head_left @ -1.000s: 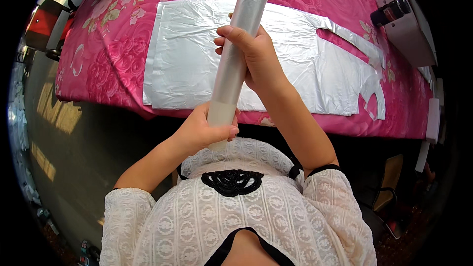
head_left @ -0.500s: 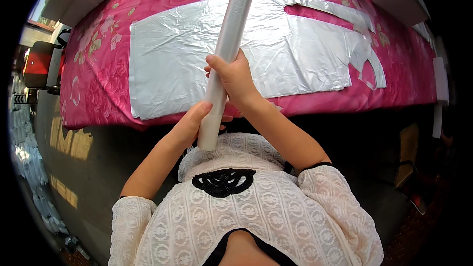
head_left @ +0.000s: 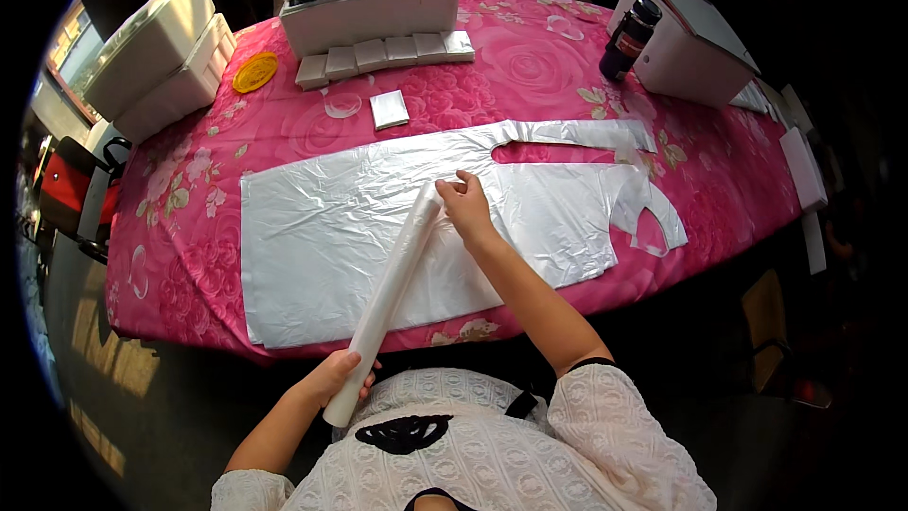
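A long white roll of plastic film (head_left: 383, 308) slants in front of me, its lower end close to my body and its upper end over the table. My left hand (head_left: 339, 376) is closed round the roll near its lower end. At the upper end my right hand (head_left: 463, 205) grips it between thumb and fingers. Beneath the roll, a shiny silvery-white plastic apron (head_left: 303, 237) lies flat and somewhat creased, with a cut-out loop on its right end. Whether it is one layer or a stack, I cannot tell.
A pink flowered cloth (head_left: 530, 66) covers the table. Farther back are a folded silvery packet (head_left: 389, 110), a row of small packets (head_left: 386, 53), a full foam box (head_left: 369, 23), a yellow disc (head_left: 255, 72), a dark bottle (head_left: 631, 38) and white boxes (head_left: 161, 47) at the left.
The roll's upper end has come down toward the table and apron. My right hand has shifted from mid-roll to that end; my left hand stays near the lower end. The view takes in more table.
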The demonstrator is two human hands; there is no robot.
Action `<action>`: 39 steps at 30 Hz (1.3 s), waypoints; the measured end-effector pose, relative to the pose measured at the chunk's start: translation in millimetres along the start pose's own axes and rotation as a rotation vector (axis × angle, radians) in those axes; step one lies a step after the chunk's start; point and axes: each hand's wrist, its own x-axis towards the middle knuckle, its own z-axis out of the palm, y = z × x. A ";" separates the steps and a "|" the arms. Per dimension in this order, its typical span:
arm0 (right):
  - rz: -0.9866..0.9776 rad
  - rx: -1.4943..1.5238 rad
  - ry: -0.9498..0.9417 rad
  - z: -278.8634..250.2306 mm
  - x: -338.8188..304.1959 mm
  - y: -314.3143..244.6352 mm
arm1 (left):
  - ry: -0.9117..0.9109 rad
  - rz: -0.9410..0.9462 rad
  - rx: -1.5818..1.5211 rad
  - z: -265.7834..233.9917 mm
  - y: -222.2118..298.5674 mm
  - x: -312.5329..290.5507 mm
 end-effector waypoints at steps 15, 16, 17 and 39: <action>-0.014 -0.161 -0.399 -29.5 24.8 -11.7 | 0.040 -0.020 -0.081 -4.2 -16.9 -11.5; -0.019 -0.173 -0.429 -25.5 22.9 -15.4 | 0.046 -0.022 -0.071 -4.8 -16.7 -12.2; 0.002 -0.197 -0.477 -23.7 20.8 -20.6 | 0.052 -0.025 -0.060 -5.7 -16.3 -13.3; 0.215 -0.157 -0.730 -22.5 6.1 -31.7 | 0.032 -0.027 -0.055 -6.4 -18.4 -17.3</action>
